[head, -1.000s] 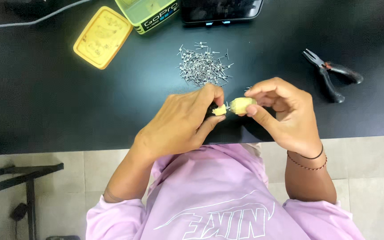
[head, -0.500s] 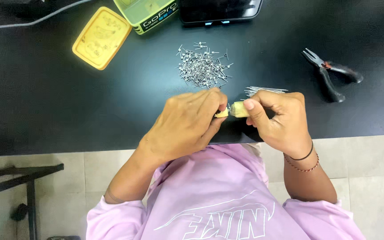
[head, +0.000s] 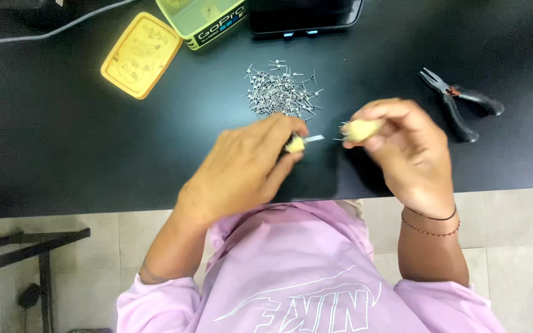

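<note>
Near edge of the black tabletop (head: 63,154): left hand (head: 242,169) pinching a small yellow piece with a metal pin (head: 297,143); right hand (head: 402,148) pinching a second pale yellow piece (head: 360,129), slightly apart. Beyond: pile of metal pins (head: 279,92); pliers (head: 458,102) toward the right edge; yellow lid (head: 140,55) at the far left.
</note>
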